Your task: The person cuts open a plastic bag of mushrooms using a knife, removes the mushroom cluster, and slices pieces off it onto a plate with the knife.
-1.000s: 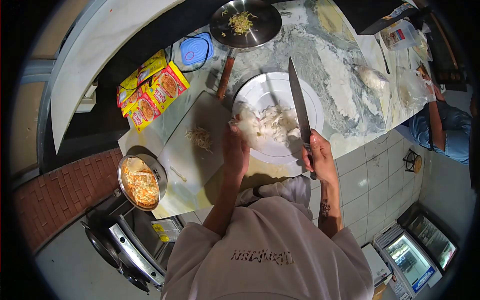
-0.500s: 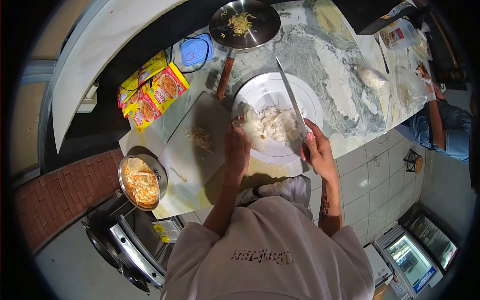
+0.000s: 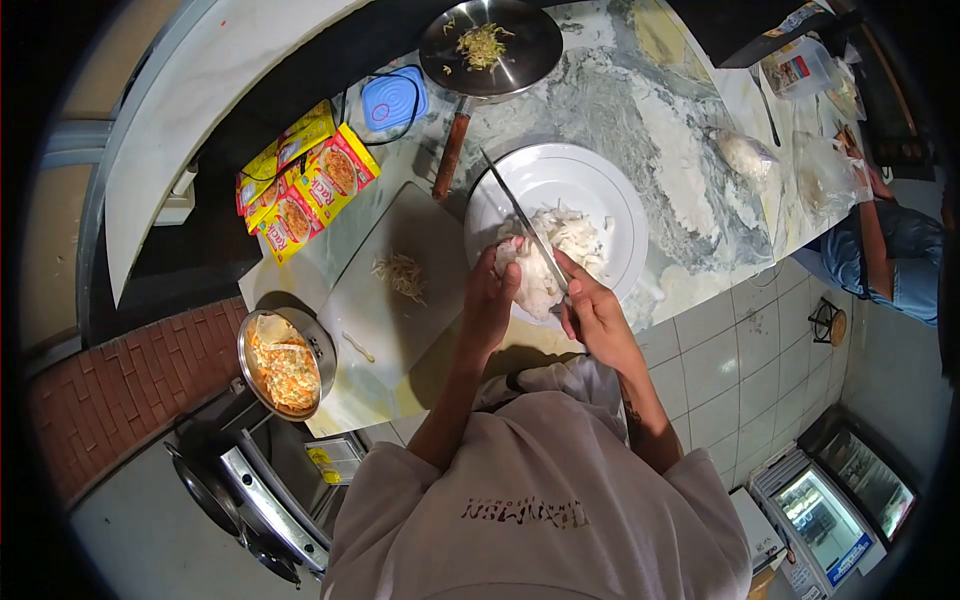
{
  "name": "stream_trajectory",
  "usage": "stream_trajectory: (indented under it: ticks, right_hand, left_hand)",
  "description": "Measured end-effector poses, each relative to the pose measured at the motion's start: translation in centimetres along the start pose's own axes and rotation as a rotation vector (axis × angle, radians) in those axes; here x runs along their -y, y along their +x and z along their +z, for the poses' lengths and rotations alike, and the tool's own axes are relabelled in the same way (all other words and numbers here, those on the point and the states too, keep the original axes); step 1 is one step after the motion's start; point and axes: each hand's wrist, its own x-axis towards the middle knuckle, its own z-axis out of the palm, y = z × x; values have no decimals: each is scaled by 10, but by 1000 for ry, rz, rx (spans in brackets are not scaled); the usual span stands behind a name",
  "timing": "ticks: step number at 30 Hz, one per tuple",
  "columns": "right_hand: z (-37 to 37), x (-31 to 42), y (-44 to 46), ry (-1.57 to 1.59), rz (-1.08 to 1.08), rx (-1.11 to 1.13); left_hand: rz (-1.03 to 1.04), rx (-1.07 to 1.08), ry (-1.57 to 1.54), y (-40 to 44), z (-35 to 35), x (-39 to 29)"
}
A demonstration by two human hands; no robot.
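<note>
A pale soft chunk [image 3: 530, 285] is grasped in the left hand [image 3: 490, 300], above the near side of a white plate [image 3: 622, 195]. A knife [image 3: 518, 210] is clasped in the right hand [image 3: 595, 312], its blade slanted across the chunk; whether the two touch cannot be told. White shreds [image 3: 572, 228] are heaped on the plate just beyond both hands. Left of the left hand, sprouts [image 3: 400, 278] are spread on a cutting board [image 3: 385, 225]. Beyond that hand, a pan [image 3: 535, 55] is set with its handle pointed toward the grip, flanked by yellow packets [image 3: 322, 190] farther left.
</note>
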Motion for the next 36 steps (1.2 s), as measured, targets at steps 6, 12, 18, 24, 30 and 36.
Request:
stream_trajectory:
  ticks: [6,12,18,24,30,36]
  right_hand:
    - [2,-2,0,60,11,-50]
    - [4,0,0,144,7,-77]
    - [4,-1,2,175,10,-104]
    - [0,-5,3,152,10,-100]
    - [-2,3,0,59,12,-69]
    - [1,3,-1,109,31,-43]
  left_hand:
    - [41,2,-48,4,-2,6]
    - [-50,-16,-16,2,-8,9]
    - [-27,14,-189,1,2,-1]
    - [-22,38,-195,1,0,2]
    - [-57,61,-85,1,-8,8]
    - [-22,31,182,-2,1,-12]
